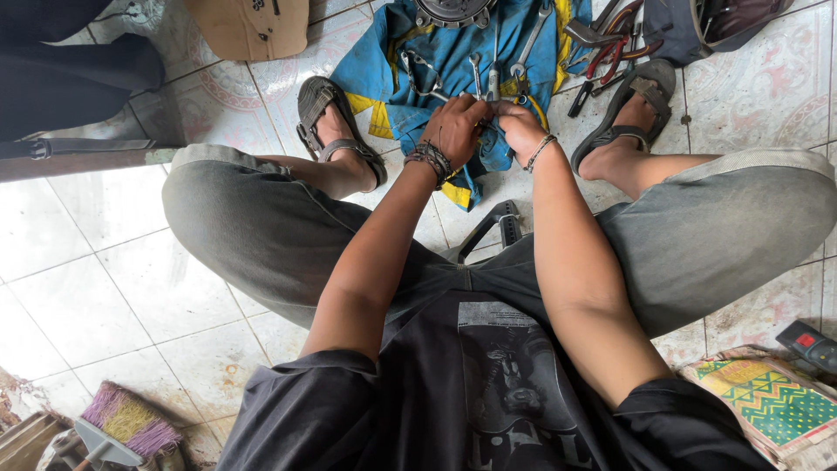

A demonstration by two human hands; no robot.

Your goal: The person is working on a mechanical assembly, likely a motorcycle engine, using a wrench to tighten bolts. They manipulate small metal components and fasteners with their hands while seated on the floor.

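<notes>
Both hands, left hand point(455, 129) and right hand point(518, 125), are pinched shut on some small part I can't identify over the blue cloth point(453, 61), so a slip probably loses it among the wrenches point(523, 52).

Both hands point(488, 126) together over tool-strewn blue cloth point(453, 52)

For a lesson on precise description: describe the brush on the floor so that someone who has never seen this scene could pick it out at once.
Start from the pale tiled floor and go to its bottom left corner, beside the seated person's left side. There lies a small brush with a grey handle. Its purple and yellow bristles set it apart from the metal tools on the blue cloth far ahead.
</notes>
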